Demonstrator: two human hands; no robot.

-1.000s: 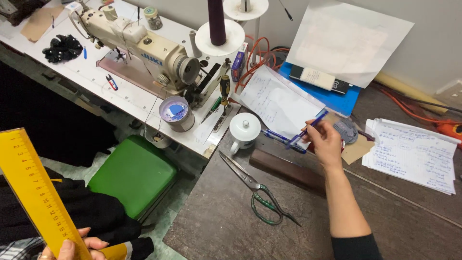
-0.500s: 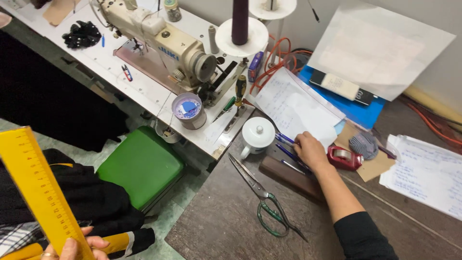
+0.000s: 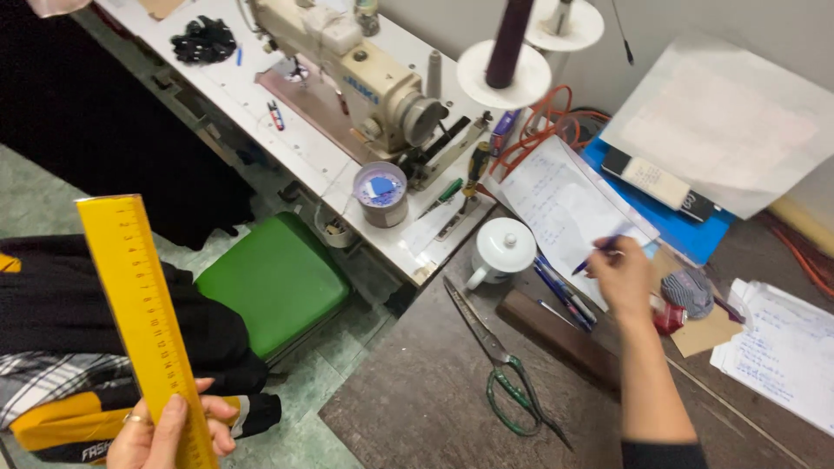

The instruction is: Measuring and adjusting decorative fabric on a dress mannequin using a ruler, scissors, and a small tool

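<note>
— How many things do you count from where you stand?

— One yellow ruler [image 3: 143, 326], standing nearly upright off to the side of the table, over the floor. The left hand [image 3: 169, 434] has its fingers and thumb wrapped round the bottom end. One pen [image 3: 595, 254], pinched in the closed fingers of the right hand [image 3: 621, 276], which hovers over the near edge of the written sheet [image 3: 565, 204].

— And on the dark table [image 3: 417, 399]?

— One pair of scissors [image 3: 504, 369] with green handles, lying flat, blades pointing toward one white lidded cup [image 3: 499, 252]. Several more pens [image 3: 560, 291] lie bunched just beside the right hand; I cannot tell exactly how many. One dark wooden block [image 3: 556, 334] sits beneath them. One stack of handwritten pages [image 3: 782, 352] lies at the far right.

— The bench behind?

— One sewing machine [image 3: 347, 65], one round tin [image 3: 380, 193], two white cone stands, one of them carrying a dark thread cone [image 3: 508, 39]. One green stool [image 3: 274, 282] below.

— What differs from half a second ago?

— Then the right hand lay down among the pens by the block, with no pen raised. Now it is lifted, holding the pen above the sheet. The ruler keeps much the same tilt in the left hand. The scissors and cup lie as they did.
</note>
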